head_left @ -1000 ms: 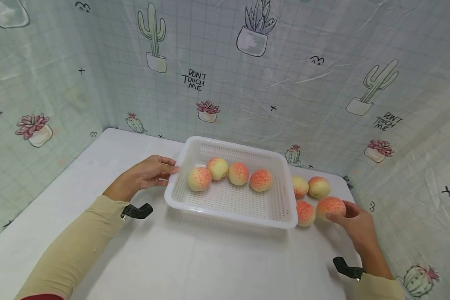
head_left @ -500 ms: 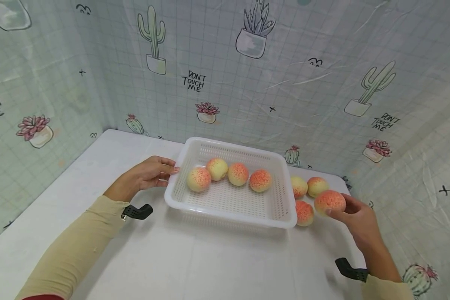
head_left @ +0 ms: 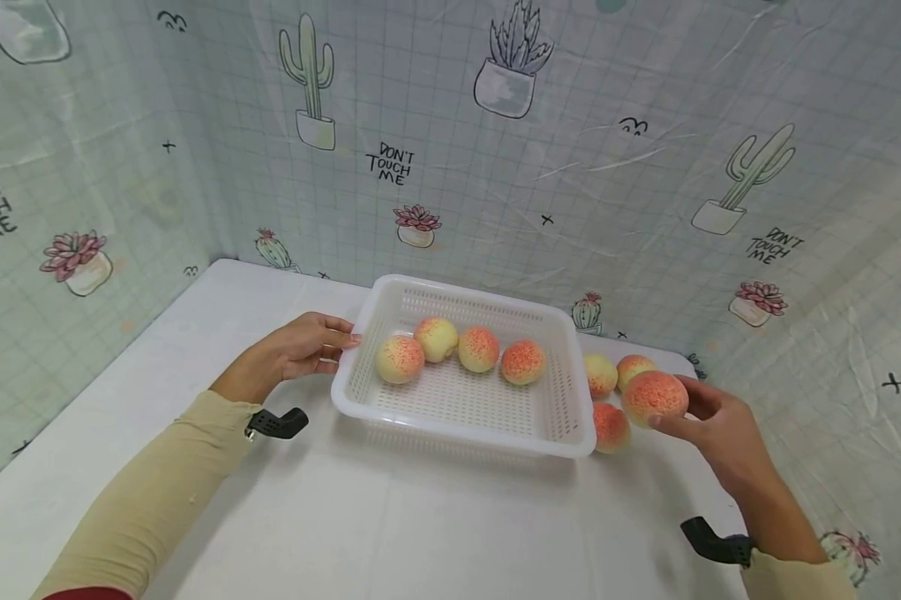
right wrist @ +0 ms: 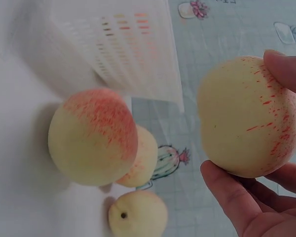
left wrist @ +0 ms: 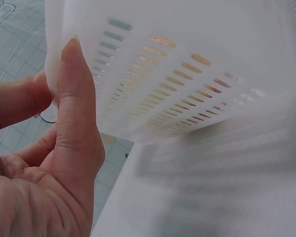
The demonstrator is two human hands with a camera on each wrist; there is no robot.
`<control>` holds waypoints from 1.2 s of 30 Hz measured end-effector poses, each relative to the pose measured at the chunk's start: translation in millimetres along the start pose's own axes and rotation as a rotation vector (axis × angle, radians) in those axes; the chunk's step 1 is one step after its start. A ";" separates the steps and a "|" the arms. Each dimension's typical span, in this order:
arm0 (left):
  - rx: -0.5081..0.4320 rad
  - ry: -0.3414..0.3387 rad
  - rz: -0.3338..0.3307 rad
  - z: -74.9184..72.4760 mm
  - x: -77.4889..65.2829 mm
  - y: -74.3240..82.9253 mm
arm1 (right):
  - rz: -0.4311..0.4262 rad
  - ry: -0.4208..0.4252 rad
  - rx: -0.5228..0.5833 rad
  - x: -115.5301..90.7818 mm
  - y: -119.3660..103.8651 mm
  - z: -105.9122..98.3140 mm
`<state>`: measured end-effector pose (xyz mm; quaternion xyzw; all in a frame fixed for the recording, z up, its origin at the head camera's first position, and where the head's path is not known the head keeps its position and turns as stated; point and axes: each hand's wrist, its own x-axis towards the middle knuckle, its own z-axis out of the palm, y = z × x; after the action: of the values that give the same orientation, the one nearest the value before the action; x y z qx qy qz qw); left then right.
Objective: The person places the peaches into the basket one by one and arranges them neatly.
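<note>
A white perforated plastic basket (head_left: pixel 458 429) stands on the table with several red-and-yellow peaches in it, among them a front-left peach (head_left: pixel 400 359). My left hand (head_left: pixel 303 346) pinches the basket's left rim between thumb and fingers; in the left wrist view the thumb (left wrist: pixel 76 113) lies against the outer wall. Right of the basket, my right hand (head_left: pixel 720 425) holds a peach (head_left: pixel 655 397) raised above the table. The right wrist view shows that peach (right wrist: pixel 251 118) gripped between thumb and fingertips, its pale side facing the camera.
Three loose peaches lie on the white table (head_left: pixel 458 533) by the basket's right end: a red one in front (head_left: pixel 610 427), a paler one (head_left: pixel 599 375) and one behind (head_left: pixel 634 367), partly covered by the held peach. A cactus-print sheet (head_left: pixel 450 150) hangs behind.
My right hand has lifted its peach off the table and moved it slightly up and toward the basket. The left hand and the basket have stayed in place.
</note>
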<state>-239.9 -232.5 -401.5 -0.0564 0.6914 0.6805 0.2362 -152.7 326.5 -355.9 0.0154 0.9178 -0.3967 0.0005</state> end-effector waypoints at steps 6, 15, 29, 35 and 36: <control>-0.003 -0.004 -0.012 -0.5 2.8 -2.3 | -0.020 -0.029 -0.003 0.4 -11.9 5.3; 0.023 0.007 -0.021 1.2 4.5 -4.5 | -0.068 -0.084 -0.013 4.9 -29.5 14.6; 0.044 0.014 -0.014 -0.5 4.7 -3.2 | -0.154 -0.176 0.029 15.3 -58.8 30.6; 0.037 0.019 -0.007 -0.5 4.6 -4.7 | -0.178 -0.199 0.036 19.6 -69.6 35.9; 0.035 0.019 -0.005 -0.7 4.2 -4.7 | -0.179 -0.205 0.038 20.4 -71.3 37.1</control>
<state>-241.9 -232.5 -407.5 -0.0602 0.7054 0.6670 0.2322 -175.5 251.3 -329.6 -0.1070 0.9029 -0.4121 0.0586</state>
